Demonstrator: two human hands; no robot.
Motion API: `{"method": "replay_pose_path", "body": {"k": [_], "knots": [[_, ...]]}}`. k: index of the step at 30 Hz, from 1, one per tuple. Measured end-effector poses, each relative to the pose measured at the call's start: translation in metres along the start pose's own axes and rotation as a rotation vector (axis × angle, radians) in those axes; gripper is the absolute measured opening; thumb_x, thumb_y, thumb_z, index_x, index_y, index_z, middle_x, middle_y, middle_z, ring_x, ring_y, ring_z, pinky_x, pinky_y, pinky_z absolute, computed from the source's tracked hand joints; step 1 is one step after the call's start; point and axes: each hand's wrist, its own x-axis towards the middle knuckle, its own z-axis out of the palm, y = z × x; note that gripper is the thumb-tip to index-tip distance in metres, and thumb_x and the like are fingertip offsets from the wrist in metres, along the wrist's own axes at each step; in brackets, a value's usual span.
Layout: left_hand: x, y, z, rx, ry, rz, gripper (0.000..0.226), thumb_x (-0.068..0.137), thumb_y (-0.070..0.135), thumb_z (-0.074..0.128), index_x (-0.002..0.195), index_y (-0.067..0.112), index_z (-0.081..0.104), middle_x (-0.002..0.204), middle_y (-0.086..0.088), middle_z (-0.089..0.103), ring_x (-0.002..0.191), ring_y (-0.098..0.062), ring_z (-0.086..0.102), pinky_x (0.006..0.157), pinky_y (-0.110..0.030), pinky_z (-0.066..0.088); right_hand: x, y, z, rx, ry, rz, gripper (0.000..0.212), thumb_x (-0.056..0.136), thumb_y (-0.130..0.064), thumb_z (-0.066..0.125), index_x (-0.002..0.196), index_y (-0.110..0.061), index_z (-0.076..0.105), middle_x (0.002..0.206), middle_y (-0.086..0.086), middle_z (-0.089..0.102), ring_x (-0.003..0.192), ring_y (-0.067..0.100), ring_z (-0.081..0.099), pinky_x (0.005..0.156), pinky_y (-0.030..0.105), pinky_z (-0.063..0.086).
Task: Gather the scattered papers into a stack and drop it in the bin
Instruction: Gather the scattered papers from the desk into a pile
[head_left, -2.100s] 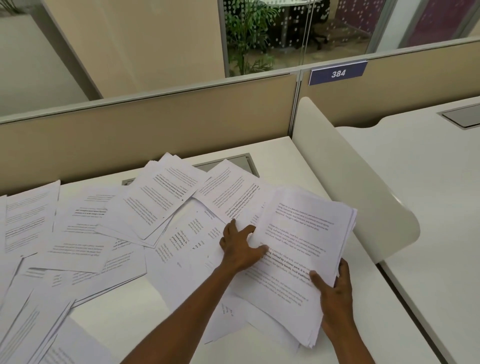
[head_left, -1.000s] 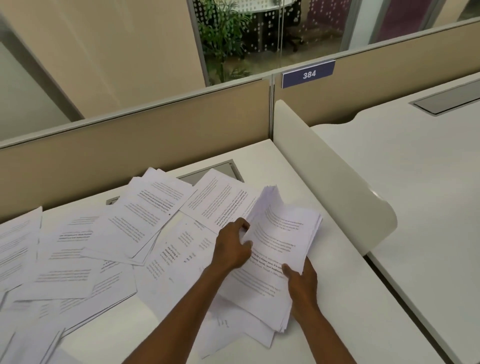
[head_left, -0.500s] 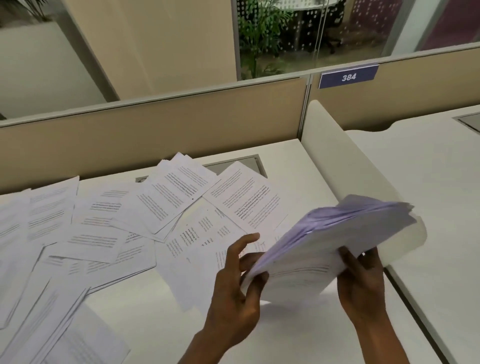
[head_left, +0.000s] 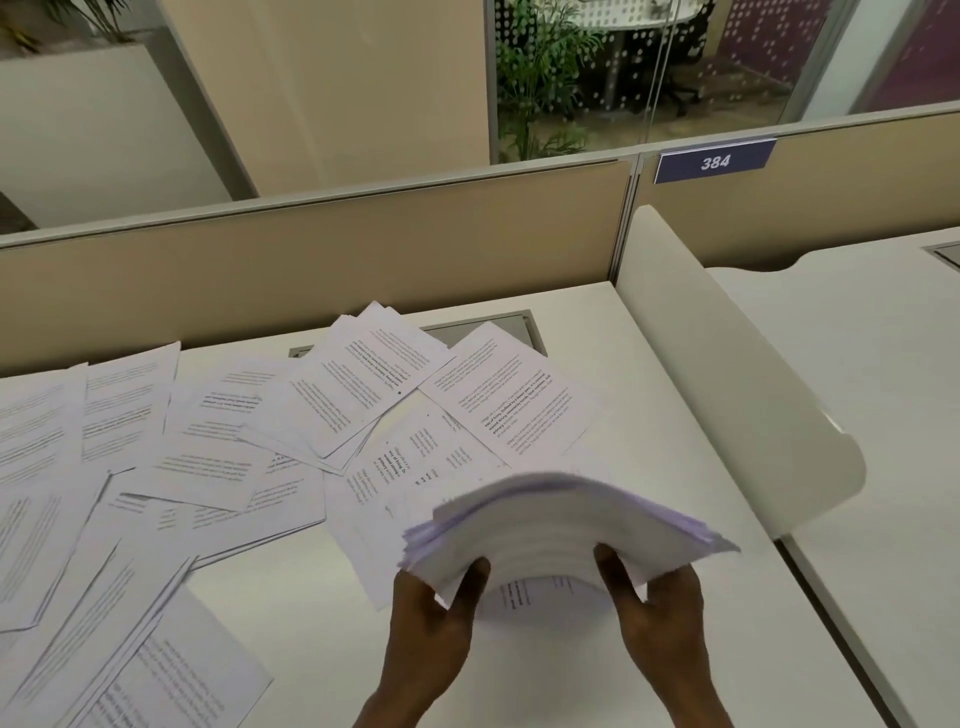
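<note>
Many loose printed sheets (head_left: 218, 457) lie fanned and overlapping across the left and middle of the white tabletop (head_left: 613, 332), just as they lay half a second ago; none of them has shifted. Near the middle, two printed pages rest partly over a grey cable hatch (head_left: 483, 325) set into the tabletop by the beige partition (head_left: 311, 249).

Right of the scatter, the gathered stack (head_left: 566, 525) is held in the air above the tabletop, low and close to the person. Half a second ago it tilted up toward the right with its far corner against the white divider (head_left: 727, 374); now it has dropped nearer to level and bows upward in the middle, its edges blurred and ragged.

Left hand (head_left: 431, 623) grips the stack's near left edge, thumb on top and fingers beneath; before, that hand was only closing under the edge. Right hand (head_left: 660, 618) grips the near right edge the same way, its grip closed on the paper as it was earlier.

Farther right, a blue label reading 384 (head_left: 716, 161) sits on the partition. No bin shows in the head view.
</note>
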Motion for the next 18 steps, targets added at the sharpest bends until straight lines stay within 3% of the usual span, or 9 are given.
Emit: {"method": "replay_pose_path", "body": {"k": [5, 8, 11, 14, 18], "knots": [[0.015, 0.002, 0.013, 0.020, -0.031, -0.068, 0.025, 0.090, 0.033, 0.071, 0.115, 0.035, 0.065, 0.105, 0.021, 0.074, 0.102, -0.007, 0.070, 0.077, -0.026, 0.063, 0.017, -0.003, 0.009, 0.001, -0.080, 0.009, 0.042, 0.089, -0.030, 0.071, 0.124, -0.045, 0.053, 0.108, -0.027, 0.070, 0.100, -0.004, 0.069, 0.072, 0.009, 0.056], [0.043, 0.013, 0.016, 0.055, -0.081, -0.075, 0.029, 0.091, 0.036, 0.067, 0.119, 0.039, 0.059, 0.104, 0.025, 0.073, 0.097, -0.003, 0.072, 0.069, -0.021, 0.062, 0.052, -0.008, 0.012, -0.091, -0.150, -0.012, 0.038, 0.093, -0.032, 0.068, 0.117, -0.054, 0.049, 0.103, -0.026, 0.070, 0.091, -0.006, 0.070, 0.063, 0.008, 0.055], [0.087, 0.023, 0.030, -0.006, -0.086, -0.179, 0.039, 0.094, 0.024, 0.069, 0.131, 0.030, 0.059, 0.118, 0.014, 0.072, 0.103, -0.008, 0.072, 0.084, -0.034, 0.063, 0.112, -0.010, 0.018, -0.180, -0.203, 0.018, 0.033, 0.091, -0.023, 0.074, 0.112, -0.041, 0.056, 0.098, -0.019, 0.070, 0.088, -0.005, 0.070, 0.064, 0.008, 0.054], [0.135, 0.026, 0.052, -0.167, -0.024, -0.413, 0.042, 0.095, 0.016, 0.068, 0.136, 0.017, 0.062, 0.130, -0.004, 0.070, 0.113, -0.023, 0.068, 0.103, -0.045, 0.055, 0.182, -0.009, 0.032, -0.244, -0.253, 0.115, 0.026, 0.085, -0.017, 0.080, 0.108, -0.020, 0.067, 0.099, -0.005, 0.074, 0.089, 0.014, 0.072, 0.066, 0.019, 0.054], [0.189, 0.029, 0.069, -0.416, 0.075, -0.668, 0.051, 0.094, 0.019, 0.069, 0.141, 0.006, 0.056, 0.138, -0.016, 0.063, 0.122, -0.033, 0.062, 0.107, -0.051, 0.051, 0.258, -0.005, 0.068, -0.412, -0.364, 0.207, 0.030, 0.083, -0.015, 0.080, 0.111, -0.011, 0.072, 0.106, 0.009, 0.075, 0.089, 0.025, 0.071, 0.064, 0.025, 0.053]]}}
